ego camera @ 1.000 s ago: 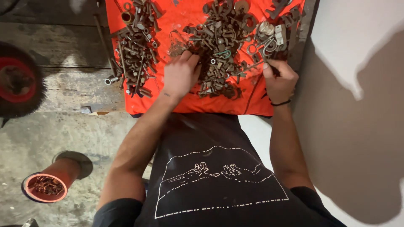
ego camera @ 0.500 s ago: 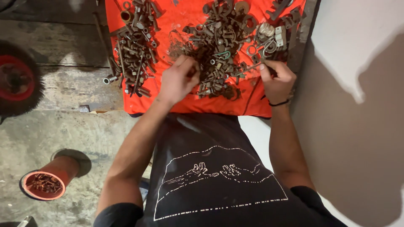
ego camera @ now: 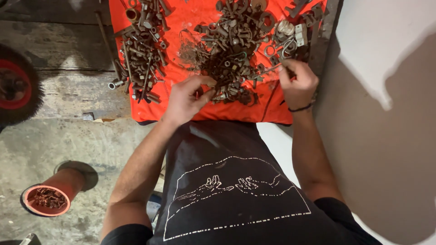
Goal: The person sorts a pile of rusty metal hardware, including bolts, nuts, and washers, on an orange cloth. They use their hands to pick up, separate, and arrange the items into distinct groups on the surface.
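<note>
Left hand (ego camera: 187,97) pinches a small rusty piece, apparently, at 6 o'clock of the central scrap heap (ego camera: 231,54) on the orange cloth (ego camera: 190,27); right hand (ego camera: 297,81) clamps a thin metal rod (ego camera: 269,69) at 3 o'clock for sorting.

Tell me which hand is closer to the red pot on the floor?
Left. The left hand is at the near edge of the orange cloth, on the same side as the red pot. The right hand is further across, near the wall.

Two hardware piles (ego camera: 231,50) lie on the cloth (ego camera: 190,18) (bucket (ego camera: 47,199) far left).
</note>
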